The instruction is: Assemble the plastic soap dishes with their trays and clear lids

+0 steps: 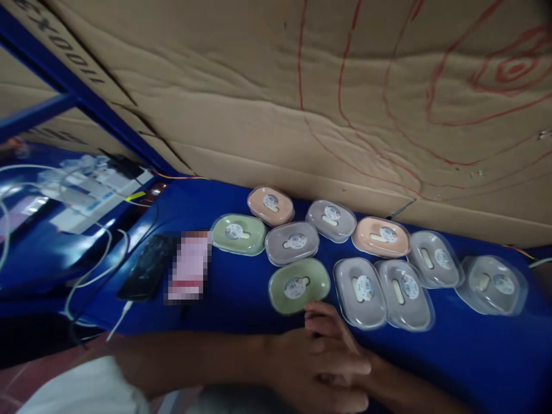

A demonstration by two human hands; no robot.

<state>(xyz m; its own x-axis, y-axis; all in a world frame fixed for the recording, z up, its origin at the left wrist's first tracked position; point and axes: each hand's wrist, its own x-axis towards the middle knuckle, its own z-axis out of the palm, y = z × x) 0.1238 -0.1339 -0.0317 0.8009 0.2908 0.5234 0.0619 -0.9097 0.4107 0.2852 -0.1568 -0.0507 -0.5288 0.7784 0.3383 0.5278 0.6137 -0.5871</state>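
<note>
Left hand (319, 368) over right hand (345, 351), both empty, fingertips touching green case (298, 286).

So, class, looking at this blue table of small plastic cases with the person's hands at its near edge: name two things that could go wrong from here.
1. The hands rest right by the near green case; a careless nudge could push it into the tightly packed grey cases.
2. The white cable trails off the table edge beside the black phone; a snag might drag the phone off.

1. Blue table (241, 299).
2. Two pale green cases (299, 286), near the left end of the rows.
3. Two peach cases (381, 236), back row.
4. Grey cases (292, 242) elsewhere.
5. Brown cardboard (241, 75) with red scrawled lines.
6. Black phone (146, 267), white cable (92, 270).
</note>
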